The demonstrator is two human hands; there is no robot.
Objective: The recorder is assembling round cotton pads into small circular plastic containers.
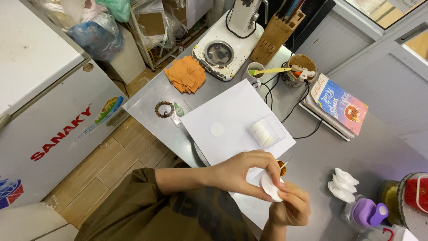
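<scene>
We worked at a grey metal tabletop [356, 151] set beside a wood-plank floor [116, 156]. Nearest to us, our left hand [243, 172] pinched the upper edge of a round white pad [269, 186], and our right hand [290, 207] gripped the same pad from below, so both hands were closed on it, just above the near edge of a white sheet [232, 116]. A small amber jar [282, 168] with a thin stick in it peeked out behind our left hand.

To the right, near the pad, lay a little heap of folded white pads [341, 184], and just beyond it stood a clear bottle with a purple cap [368, 213]. A red-and-white container [417, 192] sat at the frame's right edge.

Further out on the sheet lay a single white disc [217, 129] and a clear box [267, 130] holding a row of pads. Left of the sheet lay a brown bead bracelet [164, 109].

Beyond that, a book [341, 105] with a blue cover bearing pale lettering and a small red picture rested on a stack at the right. An orange cloth [186, 73] lay near a white mixer base [220, 53], with a wooden knife block [276, 33] and a cup holding a yellow brush [269, 70] close by.

On the far left stood a white chest freezer [44, 89] with red lettering and a colourful sticker on its front; bags [96, 35] were piled behind it.
</scene>
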